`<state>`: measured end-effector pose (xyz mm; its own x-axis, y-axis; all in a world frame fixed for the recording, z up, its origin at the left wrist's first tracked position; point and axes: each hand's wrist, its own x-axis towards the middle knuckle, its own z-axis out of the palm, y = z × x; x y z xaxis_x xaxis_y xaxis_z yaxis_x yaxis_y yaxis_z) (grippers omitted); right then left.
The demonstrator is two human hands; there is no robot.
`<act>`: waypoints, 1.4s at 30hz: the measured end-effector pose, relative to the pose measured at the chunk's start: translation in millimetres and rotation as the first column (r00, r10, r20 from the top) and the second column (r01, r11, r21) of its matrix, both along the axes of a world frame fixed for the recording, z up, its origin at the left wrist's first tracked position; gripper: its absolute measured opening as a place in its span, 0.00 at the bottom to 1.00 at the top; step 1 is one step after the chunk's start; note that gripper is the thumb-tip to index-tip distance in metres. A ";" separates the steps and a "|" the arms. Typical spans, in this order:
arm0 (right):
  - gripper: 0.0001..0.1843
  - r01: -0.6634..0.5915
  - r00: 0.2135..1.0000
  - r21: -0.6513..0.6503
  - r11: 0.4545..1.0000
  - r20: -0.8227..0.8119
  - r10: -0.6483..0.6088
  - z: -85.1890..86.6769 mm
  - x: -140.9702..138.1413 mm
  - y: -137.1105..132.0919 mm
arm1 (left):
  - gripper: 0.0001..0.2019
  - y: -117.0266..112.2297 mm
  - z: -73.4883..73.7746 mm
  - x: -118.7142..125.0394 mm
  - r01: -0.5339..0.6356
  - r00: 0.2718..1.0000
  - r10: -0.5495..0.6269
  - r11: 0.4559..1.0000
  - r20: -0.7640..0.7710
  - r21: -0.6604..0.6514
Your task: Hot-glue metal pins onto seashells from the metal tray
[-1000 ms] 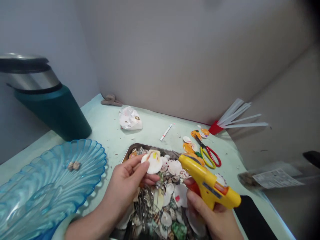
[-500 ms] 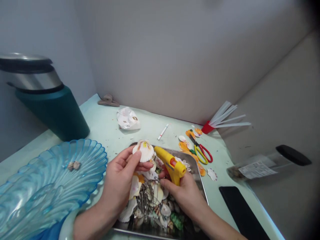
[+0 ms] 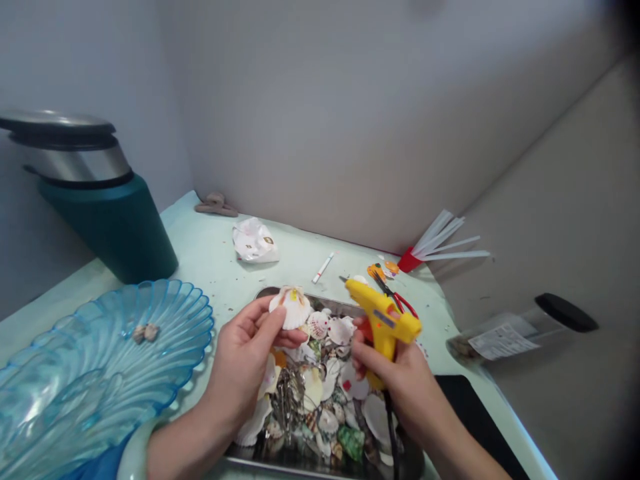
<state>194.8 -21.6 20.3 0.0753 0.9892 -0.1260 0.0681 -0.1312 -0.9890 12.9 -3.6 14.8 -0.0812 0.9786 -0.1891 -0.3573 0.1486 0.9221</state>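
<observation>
My left hand (image 3: 243,363) pinches a white scallop shell (image 3: 291,309) upright over the far left corner of a metal tray (image 3: 300,459). The tray is heaped with several seashells (image 3: 330,387). My right hand (image 3: 395,373) is wrapped round the handle of a yellow glue gun (image 3: 383,319), held above the tray's right side. Its nozzle points up and to the left, a short way from the held shell. A dark cord runs down from the gun over the tray.
A blue scalloped glass dish (image 3: 95,373) with two small shells (image 3: 145,332) lies at left. A teal bin (image 3: 105,213) stands behind it. Crumpled wrapper (image 3: 254,241), scissors (image 3: 395,297), glue sticks (image 3: 445,240), a clear jar (image 3: 515,330) and a black phone (image 3: 470,413) surround the tray.
The glue gun has swung away from the shell, rightward and up, after its nozzle was next to the shell half a second ago. My left hand keeps the shell almost still.
</observation>
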 end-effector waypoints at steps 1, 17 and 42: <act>0.13 0.026 0.995 0.024 0.999 -0.097 -0.023 4.5 3.3 -1.3 | 0.14 0.0 0.8 1.4 0.036 0.999 -0.037 0.999 -0.009 -0.038; 0.16 0.187 0.892 -0.022 0.982 -0.416 -0.179 -2.5 -31.8 9.1 | 0.23 -7.4 -14.0 11.8 0.300 0.942 -0.313 0.947 -0.121 -0.112; 0.21 0.163 0.841 -0.133 0.978 -0.500 -0.208 -0.7 -39.2 5.2 | 0.15 -4.5 -8.7 10.8 0.388 0.919 -0.393 0.917 -0.039 -0.087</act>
